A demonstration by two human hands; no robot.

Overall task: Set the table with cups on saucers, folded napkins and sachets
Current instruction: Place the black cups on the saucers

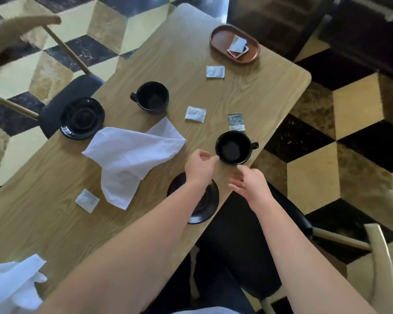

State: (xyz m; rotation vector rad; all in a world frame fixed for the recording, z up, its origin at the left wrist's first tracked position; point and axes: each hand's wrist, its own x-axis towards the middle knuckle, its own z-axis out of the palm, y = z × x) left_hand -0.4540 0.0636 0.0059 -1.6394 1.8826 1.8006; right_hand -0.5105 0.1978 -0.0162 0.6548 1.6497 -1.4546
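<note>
A black cup (233,148) stands on the wooden table (43,214) near its right edge, handle pointing right. My left hand (199,167) touches the cup's left rim with its fingertips, fingers apart. My right hand (247,184) hovers open just below the cup, holding nothing. A black saucer (204,205) lies under my left wrist, partly hidden. A second black cup (152,97) stands farther back, and a second saucer (82,117) sits at the table's left edge. A crumpled white napkin (127,157) lies mid-table. Several white sachets lie scattered, the nearest sachet (236,121) just behind the cup.
A brown oval tray (218,39) with sachets sits at the far end. Another white napkin (11,284) is at the near left corner. A sachet (87,200) lies near the napkin. A chair with a dark seat (82,87) stands left, and another chair (377,250) right. The floor is checkered.
</note>
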